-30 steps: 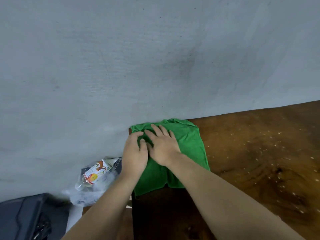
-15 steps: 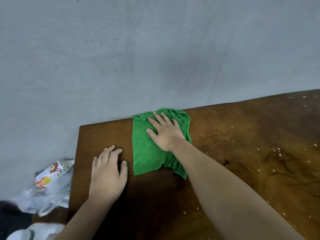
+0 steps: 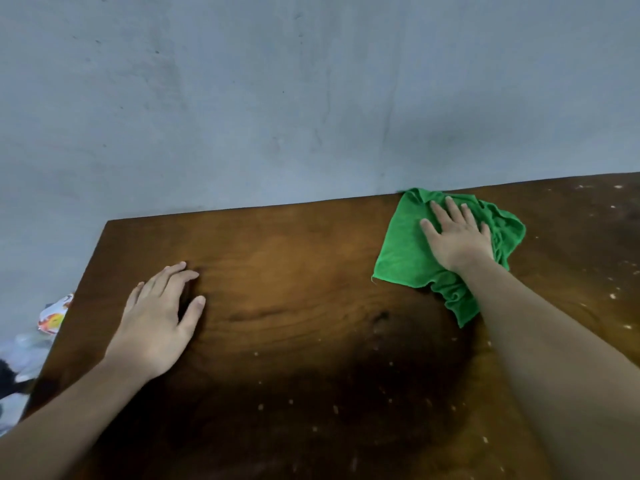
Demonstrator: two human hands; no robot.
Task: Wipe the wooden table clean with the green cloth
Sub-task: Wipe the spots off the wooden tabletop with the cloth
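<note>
1. The cloth (image 3: 408, 244), green and rumpled, lies on the table (image 3: 294, 271) at its far edge, right of centre, its top corner touching the wall (image 3: 277, 98).
2. The right hand (image 3: 453, 237) presses flat on the cloth, palm down, fingers stretched and slightly apart, thumb out to the left. It grips nothing; the cloth spreads beyond it on the left and bunches in folds to the right and under the wrist.
3. The left hand (image 3: 156, 323) lies flat on bare wood near the table's left edge, well apart from the cloth. Its fingers are extended and nearly together, the thumb splayed to the right. It holds nothing.
4. The table is dark brown with visible grain. Pale specks (image 3: 613, 296) dot its right side and the near part; the stretch between the two hands looks free of them.
5. Off the table's left edge, lower down, sits a clear plastic bag (image 3: 24, 351). What it contains cannot be made out.
6. Beside the bag, a white packet (image 3: 53, 315) shows an orange and yellow printed design. Any writing on it is too small and blurred to read.
7. The wall behind is plain grey with faint marks and thin cracks.
</note>
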